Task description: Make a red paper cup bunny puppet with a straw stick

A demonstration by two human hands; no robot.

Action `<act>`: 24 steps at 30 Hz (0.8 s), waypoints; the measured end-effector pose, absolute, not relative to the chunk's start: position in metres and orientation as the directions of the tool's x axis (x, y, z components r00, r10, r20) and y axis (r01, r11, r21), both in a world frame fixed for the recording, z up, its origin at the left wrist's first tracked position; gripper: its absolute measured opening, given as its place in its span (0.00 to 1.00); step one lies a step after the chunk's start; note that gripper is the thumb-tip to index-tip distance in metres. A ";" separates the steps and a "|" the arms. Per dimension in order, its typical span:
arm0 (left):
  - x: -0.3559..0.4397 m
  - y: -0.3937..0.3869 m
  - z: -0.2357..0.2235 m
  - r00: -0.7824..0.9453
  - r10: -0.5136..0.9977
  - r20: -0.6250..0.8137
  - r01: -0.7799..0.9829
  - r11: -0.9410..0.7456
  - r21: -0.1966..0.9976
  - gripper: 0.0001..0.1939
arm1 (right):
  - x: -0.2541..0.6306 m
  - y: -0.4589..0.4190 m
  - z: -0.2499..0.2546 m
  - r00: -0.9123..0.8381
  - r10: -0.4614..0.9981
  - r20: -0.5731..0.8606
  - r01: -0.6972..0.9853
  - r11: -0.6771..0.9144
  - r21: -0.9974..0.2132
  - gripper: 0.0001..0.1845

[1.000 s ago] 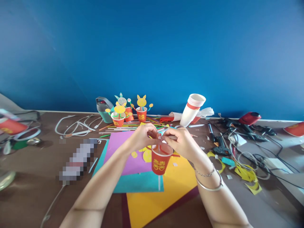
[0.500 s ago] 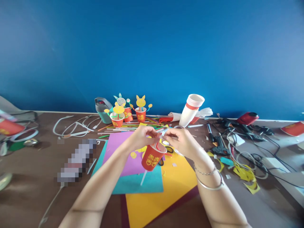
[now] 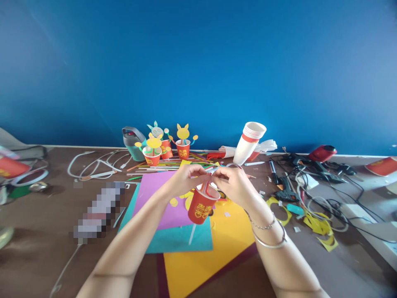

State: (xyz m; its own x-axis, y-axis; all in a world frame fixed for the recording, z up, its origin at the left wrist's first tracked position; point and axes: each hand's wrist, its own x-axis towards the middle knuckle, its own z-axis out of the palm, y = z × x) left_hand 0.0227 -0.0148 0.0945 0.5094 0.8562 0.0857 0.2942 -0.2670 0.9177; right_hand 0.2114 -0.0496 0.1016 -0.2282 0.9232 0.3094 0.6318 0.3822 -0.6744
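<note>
The step in hand looks like fiddling with the upper end of a pale, slender plastic straw (image 3: 192,234) above a white-rimmed red paper cup with gold lettering (image 3: 201,210); the left hand (image 3: 188,179) has its fingertips drawn into a narrow pinch there, apparently on the straw; the right hand (image 3: 235,184) bends its fingers close against them, though I cannot tell what, if anything, it grips; the next move seems to call for steady fingertips and a cup left free to hang; the cup is in the air over a turquoise paper sheet (image 3: 166,241) and a golden-yellow paper sheet (image 3: 189,271), tilted, mouth up, the straw jutting below its base.
</note>
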 end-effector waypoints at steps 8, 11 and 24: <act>0.018 -0.019 0.101 0.513 0.838 0.185 0.381 -0.415 0.826 0.14 | 0.216 -0.043 0.091 -0.294 0.918 0.265 0.464 0.380 -0.800 0.11; 0.017 -0.019 0.102 0.528 0.828 0.190 0.388 -0.434 0.813 0.11 | 0.214 -0.043 0.090 -0.303 0.910 0.283 0.440 0.397 -0.805 0.12; 0.017 -0.020 0.103 0.480 0.863 0.154 0.404 -0.374 0.835 0.14 | 0.205 -0.052 0.100 -0.199 0.851 0.485 0.622 0.492 -0.608 0.09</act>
